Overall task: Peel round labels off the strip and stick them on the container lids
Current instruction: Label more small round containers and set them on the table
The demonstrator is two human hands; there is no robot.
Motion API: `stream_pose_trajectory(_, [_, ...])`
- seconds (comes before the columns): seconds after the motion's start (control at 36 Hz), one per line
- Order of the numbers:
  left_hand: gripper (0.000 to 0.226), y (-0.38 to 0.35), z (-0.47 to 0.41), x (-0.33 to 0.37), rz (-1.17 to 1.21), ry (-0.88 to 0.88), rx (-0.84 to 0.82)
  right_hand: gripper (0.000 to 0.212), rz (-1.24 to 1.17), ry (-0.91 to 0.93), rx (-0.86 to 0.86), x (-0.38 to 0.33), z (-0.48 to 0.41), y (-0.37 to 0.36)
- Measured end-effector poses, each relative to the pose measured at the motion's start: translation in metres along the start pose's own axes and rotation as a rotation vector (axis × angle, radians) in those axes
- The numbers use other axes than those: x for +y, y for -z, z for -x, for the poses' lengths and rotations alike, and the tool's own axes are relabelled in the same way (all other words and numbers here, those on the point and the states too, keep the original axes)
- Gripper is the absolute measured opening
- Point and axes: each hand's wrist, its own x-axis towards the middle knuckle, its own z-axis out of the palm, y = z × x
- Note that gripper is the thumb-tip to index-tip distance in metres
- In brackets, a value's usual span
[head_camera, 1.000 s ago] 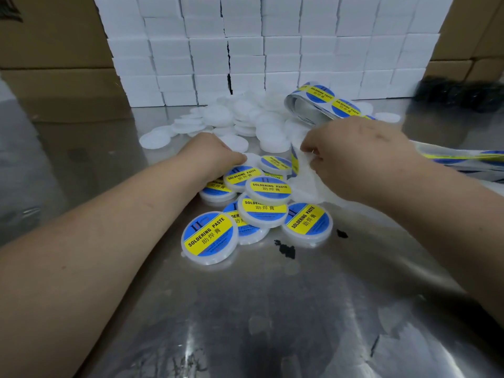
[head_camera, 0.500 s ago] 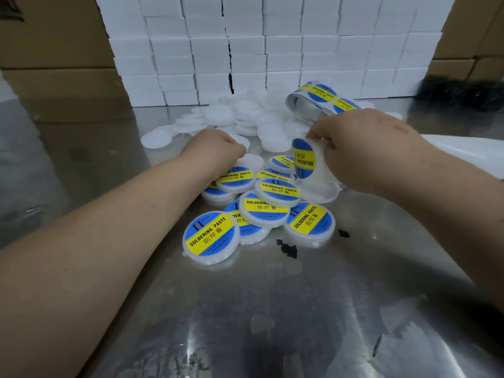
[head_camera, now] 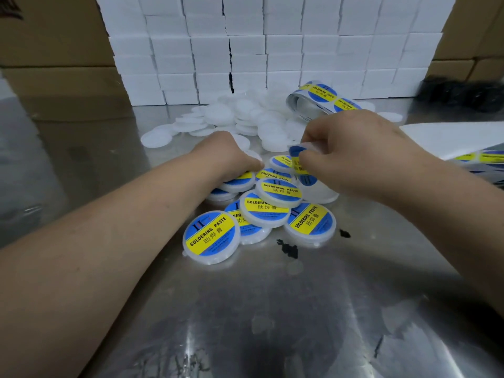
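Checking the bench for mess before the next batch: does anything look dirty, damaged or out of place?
Black marks lie on the steel table just in front of the heaped labelled lids; I cannot tell what they are.

The labelled lids (head_camera: 211, 236) are white, each topped with a blue round sticker crossed by a slanting yellow band with dark lettering. The loose label (head_camera: 296, 153) shows the same blue and yellow. The strip (head_camera: 321, 94) carries blue-and-yellow rounds on a silvery backing. Bare lids (head_camera: 218, 115) are plain white, as are the stacked boxes (head_camera: 245, 45). Cartons (head_camera: 54, 36) are brown. The table (head_camera: 272, 309) is shiny grey metal with black specks (head_camera: 289, 248).
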Motion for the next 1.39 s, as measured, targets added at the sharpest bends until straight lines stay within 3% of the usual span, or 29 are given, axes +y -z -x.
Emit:
stream_pose_trajectory(0.06, [0.037,0.000,-0.001,0.000,0.035,-0.010,0.028,0.010,-0.037,0.003,-0.012,0.000,0.000,0.001])
stream_pose_trajectory(0.31, [0.020,0.000,-0.002,-0.004,0.236,0.039,0.110,0.017,-0.224,-0.122,-0.035,0.002,-0.002,0.001])
stream_pose_trajectory(0.44, [0.034,0.004,0.003,-0.003,0.481,0.076,0.161,0.020,-0.270,-0.151,-0.009,0.005,-0.005,0.001])
stream_pose_trajectory(0.56, [0.026,0.006,0.008,0.001,0.605,0.075,0.114,0.024,-0.317,-0.157,0.019,0.007,-0.006,0.001])
stream_pose_trajectory(0.69, [0.014,0.009,0.011,0.002,0.638,0.029,0.280,0.033,-0.363,-0.135,0.068,0.011,-0.008,0.000])
stream_pose_trajectory(0.78, [0.013,0.010,0.013,0.008,0.732,-0.012,0.295,0.033,-0.380,-0.107,0.081,0.013,-0.009,-0.001])
stream_pose_trajectory(0.86, [0.007,0.008,0.017,0.013,0.682,-0.100,0.264,0.028,-0.384,-0.077,0.084,0.014,-0.010,-0.004])
stream_pose_trajectory(0.97, [0.030,0.010,0.022,0.015,0.655,-0.221,0.303,0.025,-0.352,-0.067,0.126,0.018,-0.013,-0.007])
stream_pose_trajectory(1.08, [0.013,0.012,0.034,0.021,0.482,-0.433,0.400,0.028,-0.345,-0.043,0.156,0.019,-0.013,-0.010])
stream_pose_trajectory(1.17, [0.023,0.011,0.046,0.029,0.315,-0.545,0.420,0.026,-0.423,-0.028,0.164,0.017,-0.013,-0.010])
stream_pose_trajectory(1.39, [0.022,0.011,0.058,0.036,0.138,-0.564,0.422,0.036,-0.525,0.011,0.201,0.015,-0.010,-0.012])
